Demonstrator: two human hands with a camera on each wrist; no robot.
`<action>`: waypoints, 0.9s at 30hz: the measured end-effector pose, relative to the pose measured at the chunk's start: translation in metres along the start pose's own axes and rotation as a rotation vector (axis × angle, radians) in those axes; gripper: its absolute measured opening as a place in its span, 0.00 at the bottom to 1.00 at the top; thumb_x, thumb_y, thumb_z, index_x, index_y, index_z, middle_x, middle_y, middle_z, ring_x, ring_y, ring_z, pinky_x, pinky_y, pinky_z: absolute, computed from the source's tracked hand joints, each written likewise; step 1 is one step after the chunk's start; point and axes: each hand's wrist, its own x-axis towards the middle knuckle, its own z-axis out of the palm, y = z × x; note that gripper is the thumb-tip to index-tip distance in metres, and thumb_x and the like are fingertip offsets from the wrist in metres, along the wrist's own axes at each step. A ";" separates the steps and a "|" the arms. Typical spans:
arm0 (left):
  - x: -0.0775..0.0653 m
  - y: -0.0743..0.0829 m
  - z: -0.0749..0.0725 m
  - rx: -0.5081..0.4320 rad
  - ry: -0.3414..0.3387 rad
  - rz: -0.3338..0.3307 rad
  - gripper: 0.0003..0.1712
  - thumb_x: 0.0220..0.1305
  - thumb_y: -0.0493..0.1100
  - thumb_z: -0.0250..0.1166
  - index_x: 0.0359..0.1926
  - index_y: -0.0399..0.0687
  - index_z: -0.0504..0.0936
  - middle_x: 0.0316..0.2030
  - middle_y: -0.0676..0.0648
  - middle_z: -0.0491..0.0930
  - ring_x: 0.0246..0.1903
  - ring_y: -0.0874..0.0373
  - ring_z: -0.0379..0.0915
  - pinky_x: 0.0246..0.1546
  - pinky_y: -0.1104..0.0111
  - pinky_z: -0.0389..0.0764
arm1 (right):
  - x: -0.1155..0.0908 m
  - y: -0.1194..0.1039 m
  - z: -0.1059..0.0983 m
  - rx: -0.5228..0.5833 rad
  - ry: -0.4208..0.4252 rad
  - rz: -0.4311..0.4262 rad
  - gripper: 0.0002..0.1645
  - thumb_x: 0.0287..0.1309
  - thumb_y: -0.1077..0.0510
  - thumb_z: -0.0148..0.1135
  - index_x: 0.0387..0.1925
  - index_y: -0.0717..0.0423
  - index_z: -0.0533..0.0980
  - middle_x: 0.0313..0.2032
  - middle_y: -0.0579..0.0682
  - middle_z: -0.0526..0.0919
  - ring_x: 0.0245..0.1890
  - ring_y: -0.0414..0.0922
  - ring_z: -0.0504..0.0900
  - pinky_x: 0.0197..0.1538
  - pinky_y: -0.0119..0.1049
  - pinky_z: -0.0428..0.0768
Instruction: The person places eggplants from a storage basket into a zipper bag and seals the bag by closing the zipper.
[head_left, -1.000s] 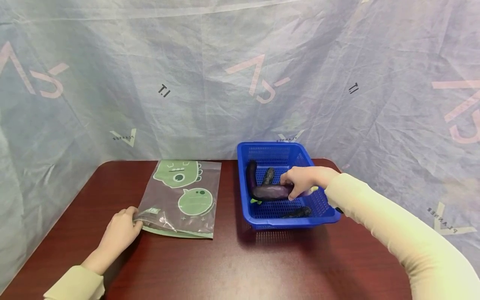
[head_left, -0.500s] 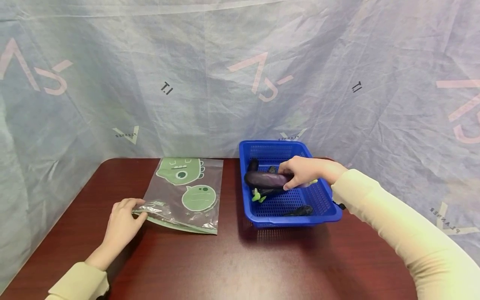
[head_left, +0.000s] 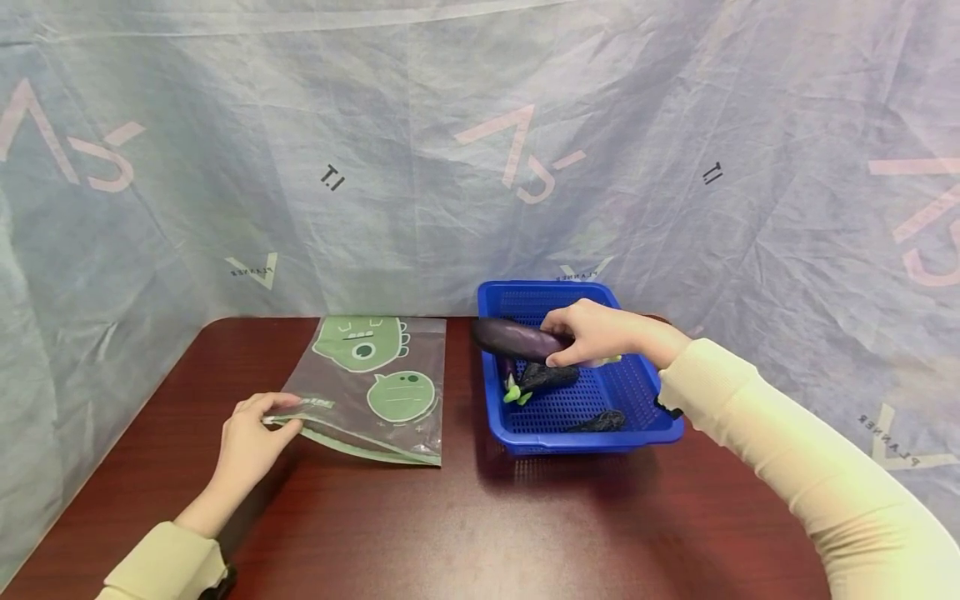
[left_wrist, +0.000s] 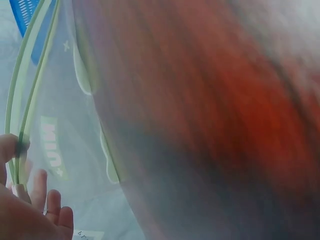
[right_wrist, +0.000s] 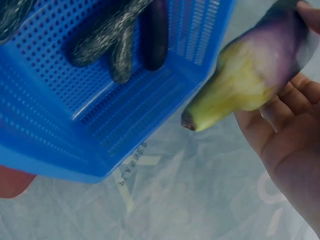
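My right hand (head_left: 592, 333) grips a dark purple eggplant (head_left: 513, 340) over the blue plastic basket (head_left: 501, 429), the eggplant's blunt end reaching past the basket's left rim. In the right wrist view the eggplant's pale green stem end (right_wrist: 220, 102) points away from the palm. At the left, my left hand (head_left: 251, 433) pinches the green-edged mouth of a clear zip bag (head_left: 337, 400) printed with green cartoon figures. The bag lies flat, its near corner lifted and its mouth slightly parted, as the left wrist view shows at the green zip strips (left_wrist: 25, 110).
Inside the basket lie another eggplant with a green stem (head_left: 513, 390) and dark wrinkled vegetables, one being near the front (head_left: 600, 422). The reddish-brown table (head_left: 465, 533) ends against a hanging grey cloth (head_left: 420, 208).
My right hand has raised the eggplant from within the basket and shifted it left. My left hand has lifted the bag's near corner, and the bag's mouth has parted.
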 end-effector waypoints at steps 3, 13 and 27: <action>0.000 0.004 0.000 -0.013 0.016 -0.041 0.13 0.43 0.33 0.70 0.34 0.45 0.83 0.33 0.46 0.80 0.37 0.52 0.68 0.35 0.66 0.63 | 0.001 -0.008 0.001 0.006 0.039 -0.015 0.24 0.52 0.47 0.67 0.48 0.55 0.77 0.30 0.41 0.81 0.26 0.36 0.73 0.34 0.34 0.72; -0.004 0.011 0.004 -0.007 0.040 -0.089 0.10 0.42 0.33 0.70 0.27 0.51 0.82 0.30 0.51 0.80 0.34 0.61 0.68 0.34 0.72 0.65 | 0.006 -0.033 0.006 0.025 0.156 -0.034 0.23 0.49 0.48 0.69 0.46 0.54 0.76 0.31 0.42 0.80 0.28 0.38 0.73 0.34 0.34 0.72; -0.006 0.010 0.008 0.020 0.020 -0.059 0.09 0.40 0.34 0.70 0.25 0.52 0.81 0.27 0.52 0.79 0.33 0.53 0.71 0.33 0.71 0.64 | 0.003 -0.068 0.019 -0.081 0.304 -0.038 0.22 0.47 0.51 0.71 0.45 0.52 0.77 0.37 0.44 0.76 0.30 0.40 0.71 0.33 0.34 0.71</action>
